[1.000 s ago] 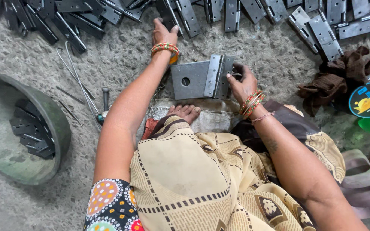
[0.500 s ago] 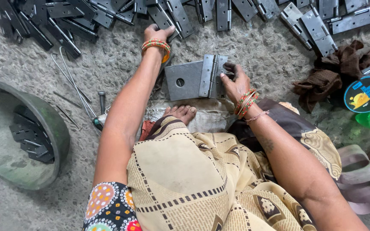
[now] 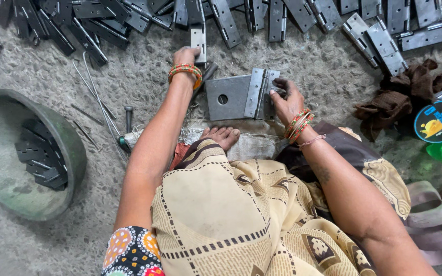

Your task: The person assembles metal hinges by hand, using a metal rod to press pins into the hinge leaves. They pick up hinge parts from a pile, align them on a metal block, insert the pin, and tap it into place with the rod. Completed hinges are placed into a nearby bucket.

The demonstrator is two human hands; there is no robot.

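Seated on the floor, my right hand (image 3: pixel 287 99) pins the large hinge (image 3: pixel 241 95) steady while my left hand (image 3: pixel 186 55) closes on a smaller hinge (image 3: pixel 198 37)

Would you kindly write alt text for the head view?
A seated person's right hand steadies a large grey metal hinge on the concrete floor, while the left hand touches a smaller hinge from the row beyond.

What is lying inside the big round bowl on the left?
Inside the round bowl lies a loose heap of dark flat metal plates, piled toward its right side. The rest of its floor shows bare. Whatever is beneath the heap is covered.
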